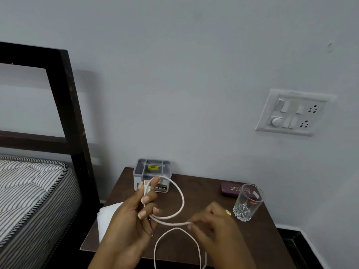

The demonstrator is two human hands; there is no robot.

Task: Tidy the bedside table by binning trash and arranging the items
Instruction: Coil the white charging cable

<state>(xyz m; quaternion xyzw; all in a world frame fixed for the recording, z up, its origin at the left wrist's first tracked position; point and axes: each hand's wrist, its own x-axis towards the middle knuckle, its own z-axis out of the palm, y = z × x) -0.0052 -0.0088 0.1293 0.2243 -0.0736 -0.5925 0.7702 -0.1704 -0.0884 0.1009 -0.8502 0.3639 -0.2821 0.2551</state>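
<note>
Cable, white and thin, is held in the air above the front of the dark brown bedside table, between both hands. The left hand has its fingers curled round one side of a round loop of it, the thumb pressing the plug end against the fingertips at the top. The loop bulges out to the right of that hand. The right hand, with a gold ring on one finger, pinches the cable between thumb and fingertips just where it leaves the loop. The slack hangs below the hands in a second arc and runs off the bottom edge.

Behind the left hand, at the back of the table, stands a grey organiser box. A clear glass stands upright near the right edge, with a purple case just behind it. A white sheet lies at the left edge, beside the striped mattress.
</note>
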